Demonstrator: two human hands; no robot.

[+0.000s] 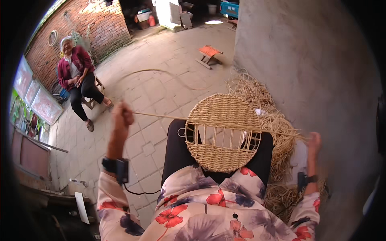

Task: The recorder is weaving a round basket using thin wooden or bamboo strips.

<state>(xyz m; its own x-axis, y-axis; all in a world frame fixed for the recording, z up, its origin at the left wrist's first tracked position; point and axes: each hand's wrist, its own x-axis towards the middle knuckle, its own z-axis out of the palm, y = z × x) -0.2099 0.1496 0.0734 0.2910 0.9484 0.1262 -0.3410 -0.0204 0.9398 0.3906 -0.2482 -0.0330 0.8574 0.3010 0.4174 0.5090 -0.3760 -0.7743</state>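
A round woven straw mat (225, 108) rests across my thighs. Its far part and near part are densely woven, while a band between them shows bare ribs with gaps. A straw cord (161, 116) runs taut over the mat from side to side. Off to the left, my left hand (122, 114) is raised and closed on one end of the cord. My right hand (313, 143), out to the right beside the wall, grips the cord's other side; it is a little blurred.
Heaps of straw cord (281, 136) lie on the right against the grey wall (305, 60). Ahead stands a small stool with an orange seat (210, 50). A seated person (76, 72) is at the far left by a brick wall (96, 30). A long thin strip (150, 70) curves over the paving.
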